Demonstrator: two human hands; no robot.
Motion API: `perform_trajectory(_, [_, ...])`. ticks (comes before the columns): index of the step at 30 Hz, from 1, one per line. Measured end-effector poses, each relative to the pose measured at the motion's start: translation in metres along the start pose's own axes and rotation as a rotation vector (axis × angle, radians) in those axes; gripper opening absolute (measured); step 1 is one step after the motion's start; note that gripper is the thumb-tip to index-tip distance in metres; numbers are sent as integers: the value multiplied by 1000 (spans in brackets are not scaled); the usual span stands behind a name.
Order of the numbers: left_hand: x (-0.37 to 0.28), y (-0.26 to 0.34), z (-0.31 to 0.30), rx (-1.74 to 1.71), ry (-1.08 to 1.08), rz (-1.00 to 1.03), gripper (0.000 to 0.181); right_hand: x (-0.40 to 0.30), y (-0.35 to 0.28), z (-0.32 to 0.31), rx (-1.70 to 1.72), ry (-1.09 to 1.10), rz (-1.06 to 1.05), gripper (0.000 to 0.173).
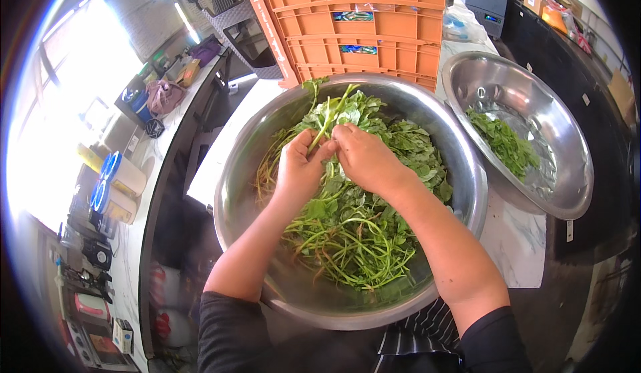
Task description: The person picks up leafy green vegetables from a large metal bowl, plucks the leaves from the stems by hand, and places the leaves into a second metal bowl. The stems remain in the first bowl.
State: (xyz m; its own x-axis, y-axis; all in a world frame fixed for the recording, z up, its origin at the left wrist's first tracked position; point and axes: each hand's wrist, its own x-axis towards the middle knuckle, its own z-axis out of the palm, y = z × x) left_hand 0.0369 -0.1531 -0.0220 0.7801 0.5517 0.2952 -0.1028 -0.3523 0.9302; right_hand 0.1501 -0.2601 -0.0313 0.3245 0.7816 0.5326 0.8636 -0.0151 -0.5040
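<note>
A large stainless steel basin (245, 172) stands before me, holding a heap of leafy greens (420, 152) with long pale stems and thin brownish roots. Above the heap, my left hand (303, 165) grips a green stem (330, 115) between thumb and fingers. My right hand (363, 155) is right beside it, its fingertips pinched close to the stem; what lies between them is hidden. To the right, a second steel basin (521, 82) sits tilted, with a smaller pile of picked green leaves (506, 145) over clear plastic in its bottom.
Stacked orange plastic crates (360, 32) rise directly behind the large basin. A marble-patterned table (518, 253) is under both basins. On the left, a long counter (160, 167) carries blue-lidded tubs (120, 172), a bag and small appliances. A black surface (546, 32) runs along the right.
</note>
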Motion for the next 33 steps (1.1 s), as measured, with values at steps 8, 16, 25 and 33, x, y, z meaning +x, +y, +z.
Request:
perform_trajectory(8, [0, 13, -4, 283, -72, -9, 22, 1, -2, -8, 4, -53, -2, 14])
perform_trajectory(16, [-1, 10, -17, 120, 0, 31, 15, 1, -1, -11, 165, -45, -62, 15])
perform_trajectory(25, [-23, 49, -41, 34, -129, 112, 9, 6, 46, -90, 278, 692, -145, 7])
perform_trajectory(33, [-32, 79, -39, 402, -771, 68, 22, -87, 62, -269, -593, 1274, -70, 19])
